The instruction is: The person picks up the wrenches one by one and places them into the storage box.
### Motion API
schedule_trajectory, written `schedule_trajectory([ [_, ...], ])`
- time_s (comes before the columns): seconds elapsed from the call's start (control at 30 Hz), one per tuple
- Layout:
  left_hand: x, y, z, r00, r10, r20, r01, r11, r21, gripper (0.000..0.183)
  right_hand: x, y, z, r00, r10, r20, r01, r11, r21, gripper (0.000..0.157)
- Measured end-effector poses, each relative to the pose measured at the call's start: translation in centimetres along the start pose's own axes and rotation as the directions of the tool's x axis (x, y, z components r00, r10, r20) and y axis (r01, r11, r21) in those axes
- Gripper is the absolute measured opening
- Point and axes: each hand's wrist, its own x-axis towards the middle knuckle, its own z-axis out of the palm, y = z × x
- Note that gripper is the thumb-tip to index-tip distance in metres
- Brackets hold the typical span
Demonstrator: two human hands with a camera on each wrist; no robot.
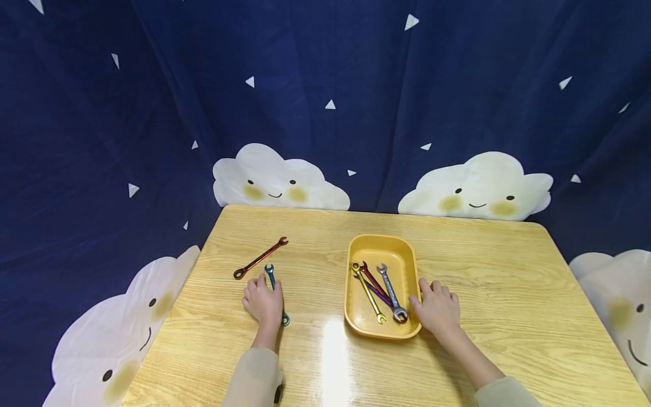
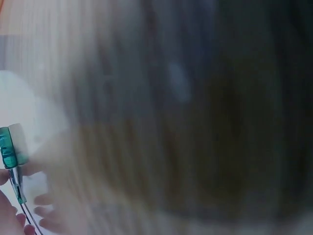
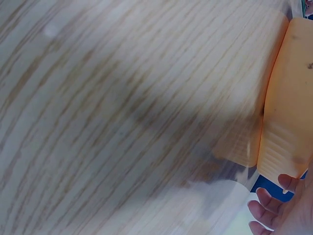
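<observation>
My left hand (image 1: pixel 263 302) is over a teal combination wrench (image 1: pixel 270 275) lying on the table, with thumb and fingers about its shaft. Both ends of that wrench stick out past the hand. In the left wrist view, part of something green (image 2: pixel 7 147) shows beside the fingertips, mostly cut off. Just beyond lies a red combination wrench (image 1: pixel 260 258), set diagonally. My right hand (image 1: pixel 438 307) rests against the right side of a yellow tray (image 1: pixel 366 328), fingers loosely bent and thumb at the rim. The right wrist view shows its fingers (image 3: pixel 264 200) near the tray's outer wall.
Inside the tray several wrenches lie across each other, among them a gold one (image 1: pixel 369 297), a silver-blue one (image 1: pixel 390 288) and a dark red one (image 1: pixel 373 275). Behind the wooden table (image 1: pixel 498 271) hangs a dark blue curtain (image 1: pixel 325 51) with clouds.
</observation>
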Motion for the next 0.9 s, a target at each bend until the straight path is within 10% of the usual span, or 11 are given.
schedule_trajectory([
  [0.9, 0.1, 1.2, 0.8, 0.991, -0.110, 0.075, 0.105, 0.992, 0.065, 0.036, 0.1, 0.1, 0.3, 1.000, 0.011, -0.016, -0.011, 1.000, -0.001, 0.041],
])
